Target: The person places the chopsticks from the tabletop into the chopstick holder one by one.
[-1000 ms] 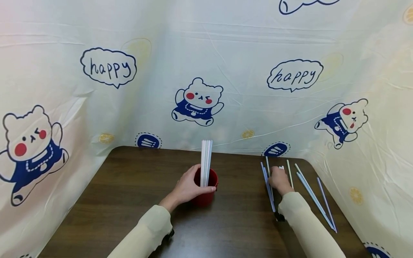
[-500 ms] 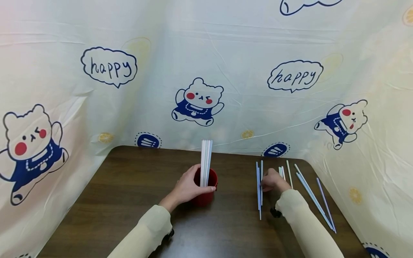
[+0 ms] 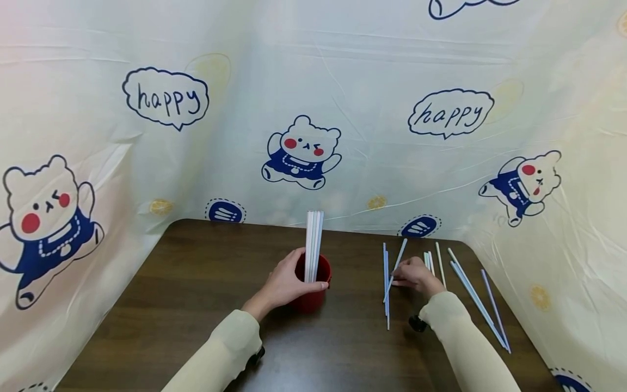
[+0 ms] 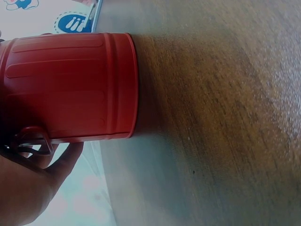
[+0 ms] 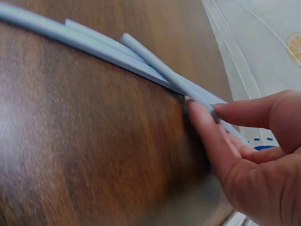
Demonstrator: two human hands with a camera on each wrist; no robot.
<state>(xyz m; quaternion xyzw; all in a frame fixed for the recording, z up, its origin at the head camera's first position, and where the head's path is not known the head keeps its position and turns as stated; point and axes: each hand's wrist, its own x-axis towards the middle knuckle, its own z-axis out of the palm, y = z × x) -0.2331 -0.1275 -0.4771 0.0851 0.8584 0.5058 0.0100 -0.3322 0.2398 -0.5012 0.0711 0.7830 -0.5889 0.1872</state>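
My left hand [image 3: 283, 280] holds the side of a red metal bucket [image 3: 309, 305], its thumb across the front of the rim. In the left wrist view, the bucket [image 4: 66, 89] has ribbed walls and a small wire handle, with fingers behind it. A bundle of thin whitish sticks [image 3: 313, 245] stands upright inside. Over on the right, my right hand [image 3: 415, 274] pinches a pale blue stick [image 3: 400, 253] between thumb and fingertip. That stick slants across two bluish sticks [image 3: 385, 277] lying side by side; the right wrist view shows the pinched stick [image 5: 150, 59] resting over them.
Right of my right hand lie short-looking whitish sticks [image 3: 428, 261], partly hidden by it, and a cream stick [image 3: 440, 261]. Farther right are light blue sticks [image 3: 472, 296] and a purple one [image 3: 496, 310]. A printed cloth [image 3: 372, 109] hangs behind the brown table [image 3: 206, 294].
My right hand has moved left and slightly nearer, shifting the two bluish sticks left. The pinched stick has turned from near upright to slanting across them. The left hand and bucket stay put.
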